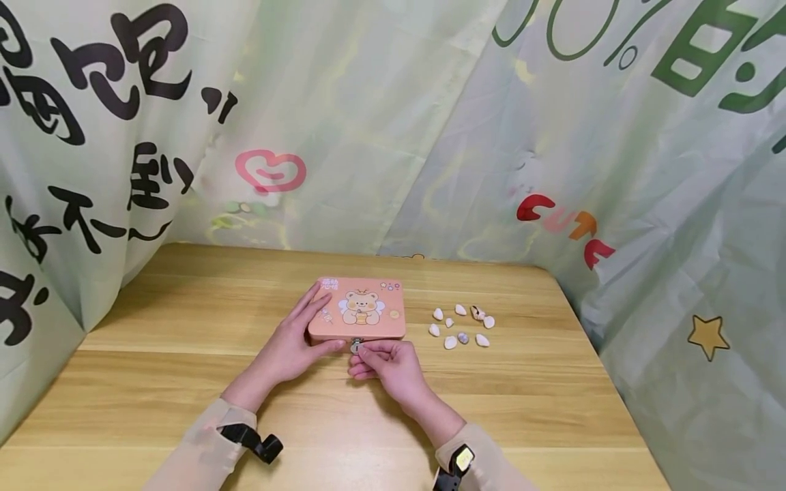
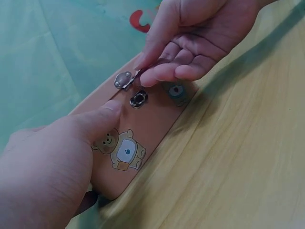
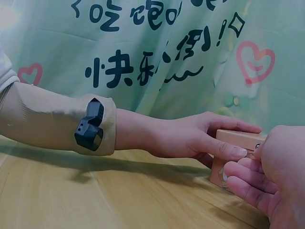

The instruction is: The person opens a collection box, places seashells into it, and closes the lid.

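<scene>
A pink tin box (image 1: pixel 389 314) with a cartoon bear on its lid lies on the table. My left hand (image 1: pixel 288 349) holds its left end, fingers over the lid and the thumb (image 2: pixel 110 109) against the front. My right hand (image 1: pixel 396 368) pinches the metal clasp (image 1: pixel 356 346) at the front edge between thumb and forefinger. In the left wrist view the clasp's flap is swung out, away from the lower catch (image 2: pixel 138 99) on the front face. The lid looks closed. In the right wrist view, the right hand (image 3: pixel 290 176) hides much of the box (image 3: pixel 228 138).
Several small pale shells (image 1: pixel 451 341) and a bluish piece (image 1: pixel 463 337) lie to the right of the box on the wooden table (image 1: pixel 540 409). A printed curtain (image 1: pixel 344 136) hangs behind the table and along its sides.
</scene>
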Available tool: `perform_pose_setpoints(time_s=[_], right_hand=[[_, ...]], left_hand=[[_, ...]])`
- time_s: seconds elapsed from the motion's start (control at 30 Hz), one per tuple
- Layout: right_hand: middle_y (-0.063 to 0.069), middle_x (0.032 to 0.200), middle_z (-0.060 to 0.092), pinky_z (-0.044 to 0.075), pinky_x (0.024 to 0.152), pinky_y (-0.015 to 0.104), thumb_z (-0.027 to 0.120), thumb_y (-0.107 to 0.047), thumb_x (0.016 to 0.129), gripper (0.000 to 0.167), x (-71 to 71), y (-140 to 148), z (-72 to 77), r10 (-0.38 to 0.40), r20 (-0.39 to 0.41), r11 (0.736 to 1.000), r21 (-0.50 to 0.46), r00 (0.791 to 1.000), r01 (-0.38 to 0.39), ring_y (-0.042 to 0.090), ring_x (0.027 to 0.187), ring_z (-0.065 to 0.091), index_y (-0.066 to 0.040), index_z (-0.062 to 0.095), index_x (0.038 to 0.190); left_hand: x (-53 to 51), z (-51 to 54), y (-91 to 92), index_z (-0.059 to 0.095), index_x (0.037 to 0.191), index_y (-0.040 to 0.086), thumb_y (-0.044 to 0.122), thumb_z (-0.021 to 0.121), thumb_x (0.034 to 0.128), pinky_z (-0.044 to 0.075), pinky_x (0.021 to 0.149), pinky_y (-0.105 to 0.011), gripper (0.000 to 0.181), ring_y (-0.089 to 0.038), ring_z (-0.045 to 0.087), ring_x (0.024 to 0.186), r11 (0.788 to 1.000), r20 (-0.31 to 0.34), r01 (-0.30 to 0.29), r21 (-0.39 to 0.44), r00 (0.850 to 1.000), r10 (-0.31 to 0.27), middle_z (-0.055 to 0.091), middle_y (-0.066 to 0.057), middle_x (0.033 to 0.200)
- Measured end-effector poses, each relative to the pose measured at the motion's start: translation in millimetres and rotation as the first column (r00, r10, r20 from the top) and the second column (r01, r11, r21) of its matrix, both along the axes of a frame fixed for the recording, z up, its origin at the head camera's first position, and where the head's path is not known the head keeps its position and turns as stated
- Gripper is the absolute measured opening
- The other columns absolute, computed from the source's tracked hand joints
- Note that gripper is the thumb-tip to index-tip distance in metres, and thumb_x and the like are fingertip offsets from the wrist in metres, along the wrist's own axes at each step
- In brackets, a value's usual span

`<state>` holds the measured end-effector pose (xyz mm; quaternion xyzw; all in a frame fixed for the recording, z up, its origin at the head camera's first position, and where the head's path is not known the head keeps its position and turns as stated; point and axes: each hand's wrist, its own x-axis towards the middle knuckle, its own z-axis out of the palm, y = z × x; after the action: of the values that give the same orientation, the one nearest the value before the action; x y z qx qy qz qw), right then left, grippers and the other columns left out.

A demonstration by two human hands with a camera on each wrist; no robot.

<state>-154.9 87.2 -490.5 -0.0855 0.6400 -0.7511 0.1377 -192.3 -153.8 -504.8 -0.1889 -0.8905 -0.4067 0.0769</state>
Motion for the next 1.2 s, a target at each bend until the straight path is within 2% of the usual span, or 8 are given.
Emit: perform_pose_setpoints(time_s=[0.23,0.47,0.57,0.67,0.8,0.97,1.2], right_hand=[[0.030,0.098,0.075,0.063,0.079,0.043,0.065,0.000,0.104,0.019,-0.5,1,5.4,0.003,-0.010,1.000,-0.013,1.000,-0.004,0.024,0.080,0.078,0.017,0.069,0.110],[0.030,0.100,0.075,0.063,0.079,0.042,0.066,0.000,0.103,0.020,-1.0,2,14.5,0.017,-0.011,0.999,-0.030,1.000,-0.018,0.022,0.080,0.077,0.016,0.069,0.114],[0.030,0.102,0.074,0.063,0.080,0.042,0.066,0.000,0.104,0.021,-1.5,3,19.3,0.016,-0.017,0.999,-0.032,1.000,-0.016,0.022,0.080,0.077,0.016,0.068,0.116],[0.032,0.104,0.074,0.063,0.081,0.044,0.064,0.001,0.104,0.024,-3.0,5,23.7,0.020,-0.033,0.999,-0.030,0.999,-0.021,0.022,0.081,0.077,0.020,0.065,0.120],[0.034,0.108,0.072,0.062,0.083,0.046,0.063,0.002,0.104,0.028,-5.1,7,28.4,0.033,-0.058,0.999,-0.025,0.998,-0.035,0.020,0.081,0.077,0.022,0.061,0.124],[0.039,0.113,0.069,0.062,0.084,0.048,0.062,0.004,0.104,0.027,-7.6,12,33.1,0.060,-0.115,0.998,-0.010,0.992,-0.062,0.022,0.083,0.077,0.017,0.064,0.128],[0.034,0.116,0.071,0.060,0.087,0.054,0.063,0.005,0.103,0.031,-10.7,26,47.4,0.042,-0.198,0.999,0.026,0.979,-0.038,0.029,0.089,0.077,0.011,0.065,0.134]], left_hand=[[-2.1,3.5,-2.4,0.036,0.167,0.019,0.061,0.081,0.0875,0.028,0.118,-0.067,0.100,-0.044,0.026,0.154,1.000,0.010,0.009,-0.012,1.000,-0.009,0.009,0.000,0.178],[0.7,12.6,-2.8,0.033,0.168,0.023,0.065,0.078,0.0882,0.027,0.118,-0.068,0.101,-0.046,0.022,0.155,1.000,0.062,-0.008,0.016,0.998,0.007,0.005,-0.002,0.177],[-0.3,16.9,-1.8,0.031,0.169,0.023,0.068,0.075,0.0891,0.025,0.119,-0.068,0.101,-0.044,0.020,0.156,1.000,0.080,-0.009,0.016,0.997,0.007,0.005,-0.002,0.177],[-1.9,20.2,-1.1,0.030,0.169,0.022,0.069,0.074,0.0896,0.024,0.119,-0.068,0.102,-0.043,0.019,0.156,1.000,0.085,-0.014,0.016,0.996,0.013,0.008,-0.008,0.177],[-3.6,22.7,-1.1,0.029,0.169,0.020,0.066,0.074,0.0909,0.025,0.119,-0.068,0.102,-0.045,0.022,0.155,1.000,0.083,-0.019,0.020,0.996,0.017,0.012,-0.016,0.176],[-4.2,27.0,-0.2,0.030,0.169,0.018,0.070,0.071,0.0916,0.028,0.119,-0.064,0.101,-0.043,0.025,0.154,0.999,0.092,-0.040,0.005,0.995,0.039,0.018,-0.017,0.174],[-7.4,36.9,2.8,0.031,0.167,0.010,0.073,0.066,0.0927,0.035,0.116,-0.062,0.104,-0.043,0.035,0.150,0.997,0.081,-0.082,-0.008,0.993,0.082,0.030,-0.020,0.170]])
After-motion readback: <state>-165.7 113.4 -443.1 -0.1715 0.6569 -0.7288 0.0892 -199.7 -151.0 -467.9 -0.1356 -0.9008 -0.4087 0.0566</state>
